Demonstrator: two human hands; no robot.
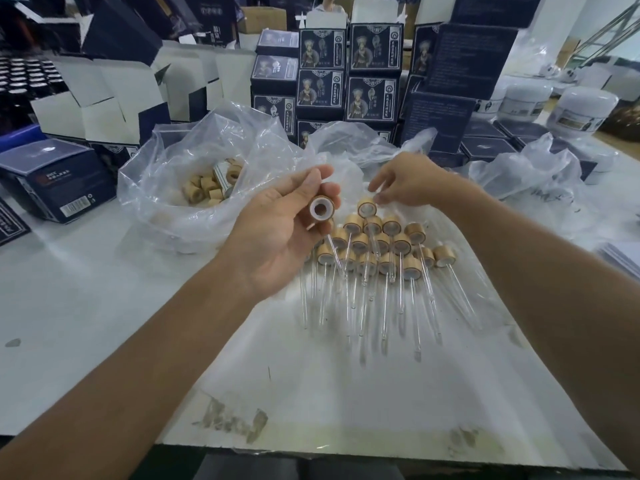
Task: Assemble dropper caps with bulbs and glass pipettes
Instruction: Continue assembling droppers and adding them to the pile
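Hands over white table (86, 306). Left hand (277, 237) pinches wooden cap (322, 209) between thumb and fingers, hollow side facing up. Right hand (408, 183), at 1 o'clock, fingertips pinched on topmost finished dropper (367, 206) of pile (381, 251). Bag of loose caps (204, 190) at 10 o'clock.
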